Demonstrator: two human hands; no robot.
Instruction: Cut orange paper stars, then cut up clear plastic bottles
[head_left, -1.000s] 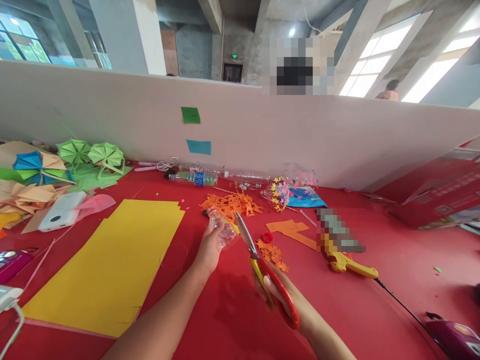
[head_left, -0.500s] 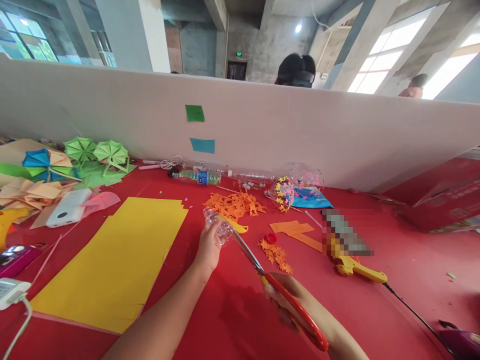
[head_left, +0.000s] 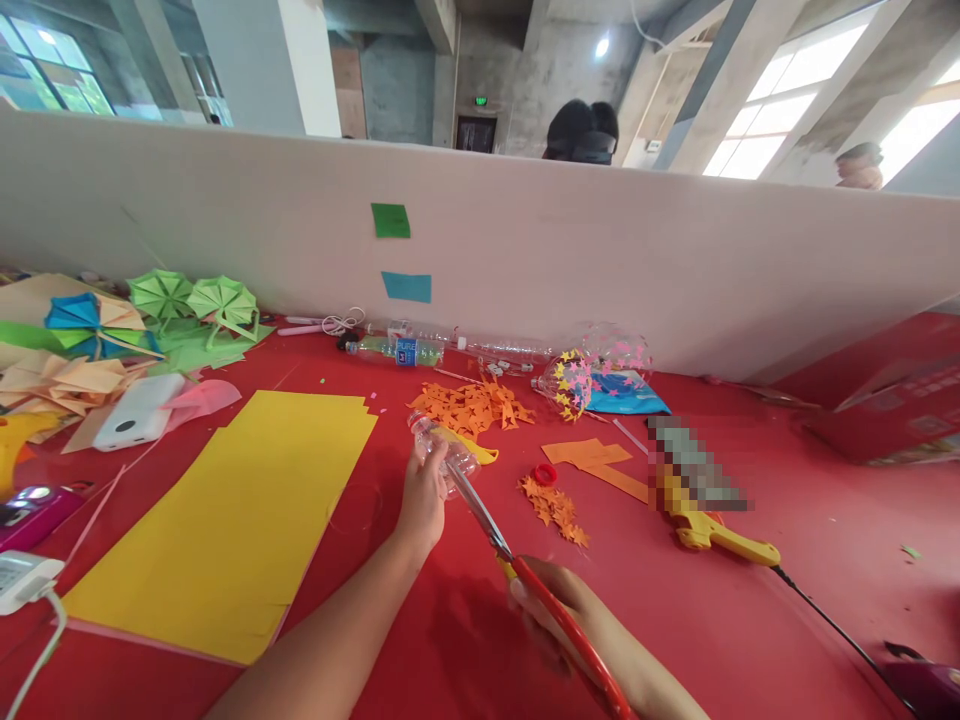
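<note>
My left hand point(head_left: 424, 492) is closed around a clear plastic bottle piece point(head_left: 459, 455), its neck pointing away to the upper left. In my right hand point(head_left: 551, 600) are red-handled scissors point(head_left: 480, 515), their metal blades reaching to the lower side of the bottle piece. Part of my right fingers is blurred under the handles. Behind the bottle piece lies a heap of orange paper cutouts point(head_left: 476, 405), with a yellow item point(head_left: 480, 452) beside it. A smaller pile of orange stars point(head_left: 555, 510) and a red ring-shaped cap point(head_left: 544, 474) lie to the right.
Yellow paper sheets point(head_left: 225, 520) lie at the left, below green paper umbrellas point(head_left: 223, 303). Along the white partition point(head_left: 525, 250) are a labelled bottle point(head_left: 406, 351) and a star-covered bottle piece point(head_left: 568, 385). A yellow glue gun point(head_left: 724, 538) rests at right. Beyond the partition are people's heads.
The scissors and my right hand have moved left and slightly up, bringing the blades over the bottle piece. My left hand still holds the piece, which has turned slightly.
</note>
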